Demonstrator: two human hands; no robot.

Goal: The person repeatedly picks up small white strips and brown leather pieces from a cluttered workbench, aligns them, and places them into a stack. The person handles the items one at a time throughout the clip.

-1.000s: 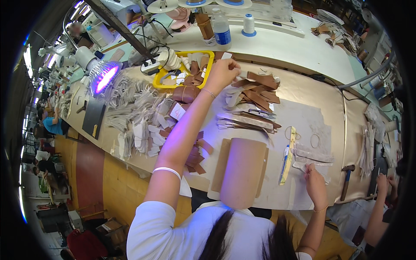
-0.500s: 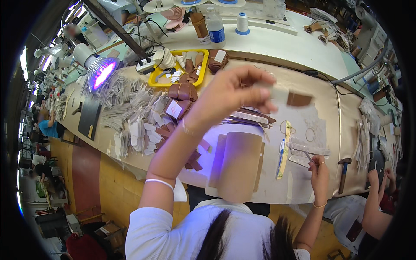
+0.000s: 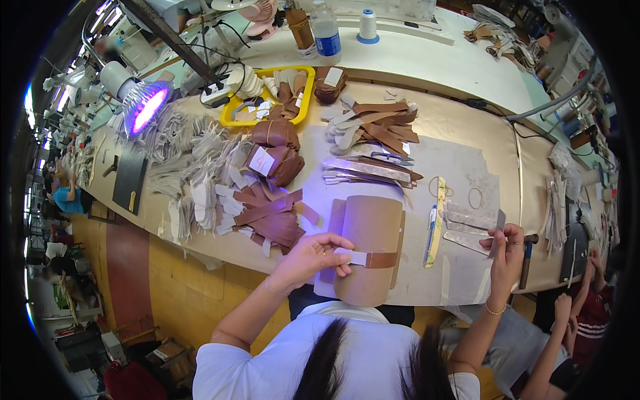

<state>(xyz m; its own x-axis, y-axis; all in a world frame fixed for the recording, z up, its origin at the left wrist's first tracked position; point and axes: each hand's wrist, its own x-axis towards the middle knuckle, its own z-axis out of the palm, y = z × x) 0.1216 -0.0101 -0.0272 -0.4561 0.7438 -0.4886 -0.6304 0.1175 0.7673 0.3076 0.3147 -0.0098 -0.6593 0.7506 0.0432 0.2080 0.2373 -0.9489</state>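
While the left hand [image 3: 303,262] sits at the left edge of a curved brown block [image 3: 370,223] just below the middle of the frame, its thumb and fingers [image 3: 339,241] are closed together on the pale end of a two-tone strip [image 3: 381,261]. The strip's brown end lies across the lower part of the block, pointing right.

Right of centre and low in the frame, the right hand [image 3: 507,257] has its fingers bent and pinched on a thin, flat grey piece [image 3: 499,221], which juts up past them; whether it is a blade or another strip, I cannot tell. Just left of that hand, grey strips [image 3: 467,217] lie side by side on the tabletop [image 3: 460,123], and a slim yellow stick [image 3: 437,233] lies between them and the block. A hammer [image 3: 527,261] is just beside the right hand, on its right.

Above the block lies a bundle of long strips [image 3: 370,172], with a heap of brown and pale strips [image 3: 383,123] higher up. Brown strips [image 3: 270,217] spread left of the block, and a yellow tray [image 3: 308,97] stands toward the upper left.
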